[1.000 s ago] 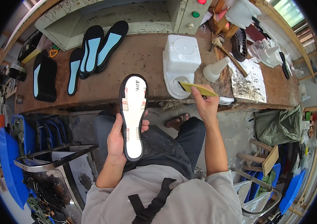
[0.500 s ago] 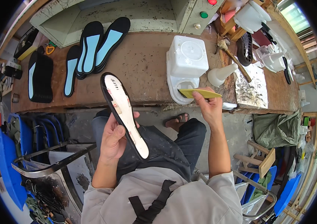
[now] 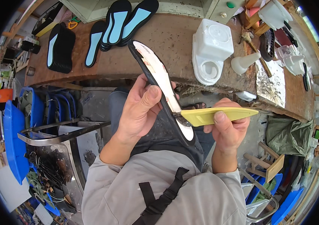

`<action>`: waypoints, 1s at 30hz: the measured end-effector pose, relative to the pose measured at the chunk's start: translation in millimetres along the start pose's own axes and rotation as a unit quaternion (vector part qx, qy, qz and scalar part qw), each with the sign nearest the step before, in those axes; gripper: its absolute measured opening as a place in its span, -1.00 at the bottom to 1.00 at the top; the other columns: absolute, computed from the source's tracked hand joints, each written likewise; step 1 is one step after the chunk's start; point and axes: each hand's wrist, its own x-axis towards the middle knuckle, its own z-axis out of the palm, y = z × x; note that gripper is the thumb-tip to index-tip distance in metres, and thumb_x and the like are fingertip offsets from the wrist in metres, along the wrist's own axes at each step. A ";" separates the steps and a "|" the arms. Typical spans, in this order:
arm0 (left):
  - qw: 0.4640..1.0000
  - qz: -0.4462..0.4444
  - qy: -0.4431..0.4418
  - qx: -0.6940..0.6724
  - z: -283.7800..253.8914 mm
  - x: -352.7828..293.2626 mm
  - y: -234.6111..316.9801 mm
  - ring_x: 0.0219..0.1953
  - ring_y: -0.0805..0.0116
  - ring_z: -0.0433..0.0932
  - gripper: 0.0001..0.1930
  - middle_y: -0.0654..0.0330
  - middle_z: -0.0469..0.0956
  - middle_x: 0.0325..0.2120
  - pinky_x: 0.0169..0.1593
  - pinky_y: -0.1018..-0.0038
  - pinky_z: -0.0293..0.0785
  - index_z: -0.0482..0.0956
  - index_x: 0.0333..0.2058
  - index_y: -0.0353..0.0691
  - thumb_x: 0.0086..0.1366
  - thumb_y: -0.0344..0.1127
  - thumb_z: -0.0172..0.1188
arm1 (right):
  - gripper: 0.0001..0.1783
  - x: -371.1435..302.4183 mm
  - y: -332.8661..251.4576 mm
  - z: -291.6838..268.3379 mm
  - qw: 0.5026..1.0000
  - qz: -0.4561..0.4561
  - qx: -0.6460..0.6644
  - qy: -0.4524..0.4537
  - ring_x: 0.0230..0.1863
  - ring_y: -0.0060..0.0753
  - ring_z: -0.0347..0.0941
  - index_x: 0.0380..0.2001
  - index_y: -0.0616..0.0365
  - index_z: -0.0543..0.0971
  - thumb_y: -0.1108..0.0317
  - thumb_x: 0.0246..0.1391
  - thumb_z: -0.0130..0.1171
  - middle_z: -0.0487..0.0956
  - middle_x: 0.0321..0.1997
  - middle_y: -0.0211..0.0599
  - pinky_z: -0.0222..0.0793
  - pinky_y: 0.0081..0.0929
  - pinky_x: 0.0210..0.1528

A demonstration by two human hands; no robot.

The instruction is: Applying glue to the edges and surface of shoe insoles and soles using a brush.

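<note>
My left hand (image 3: 140, 107) is closed round a black-edged insole (image 3: 157, 77), thumb on its near edge and fingers on the far side. The insole's white face, with some red print, is turned up, and it slants from upper left to lower right. In my right hand (image 3: 229, 127) is a flat yellow brush (image 3: 204, 116), pinched with the thumb on top. The brush's dark, wet-looking tip rests on the white face near the insole's lower end. Beyond, on the bench, stands a white plastic glue pot (image 3: 214, 41) with a round cup at its front.
Stacks of black insoles with light blue patches (image 3: 118, 26) lie on the brown bench (image 3: 159, 45). Right of the pot are a white cone nozzle (image 3: 245, 62) and a stained paper sheet (image 3: 272, 84). A metal-framed rack (image 3: 58, 139) stands left, a wooden stool (image 3: 266, 163) right.
My right hand has brought the brush from the pot's cup back and down onto the insole. The insole has moved right and up in my left hand. The view has shifted.
</note>
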 end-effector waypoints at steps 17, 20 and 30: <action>0.997 0.025 0.001 0.069 18.5 -34.3 4.9 -0.18 0.19 0.57 -0.37 -0.03 0.46 -0.11 -0.10 0.33 0.54 0.19 0.13 -0.30 0.23 -0.03 0.16 | -0.83 -29.4 -33.8 14.2 0.985 -0.126 -0.111 -0.048 -0.53 -0.40 0.46 -0.44 0.32 0.59 0.47 -0.16 0.30 0.59 -0.58 -0.20 0.36 -0.52 -0.43; 0.998 0.034 0.012 0.057 19.8 -33.6 3.7 -0.19 0.22 0.57 -0.41 0.00 0.48 -0.13 -0.11 0.34 0.55 0.21 0.12 -0.29 0.27 -0.03 0.12 | -0.83 -31.1 -36.0 13.3 0.984 -0.136 -0.107 -0.049 -0.54 -0.41 0.46 -0.44 0.32 0.59 0.47 -0.16 0.31 0.59 -0.58 -0.19 0.37 -0.54 -0.45; 0.998 -0.063 -0.008 -0.015 16.3 -33.9 0.2 -0.25 0.44 0.55 -0.58 0.15 0.50 -0.26 -0.12 0.35 0.58 0.27 -0.09 -0.29 0.30 -0.09 0.11 | -0.77 -29.5 -39.2 0.8 0.968 -0.180 -0.114 -0.134 -0.76 -0.41 0.40 -0.36 0.40 0.52 0.40 0.00 0.21 0.46 -0.49 -0.07 0.30 -0.52 -0.69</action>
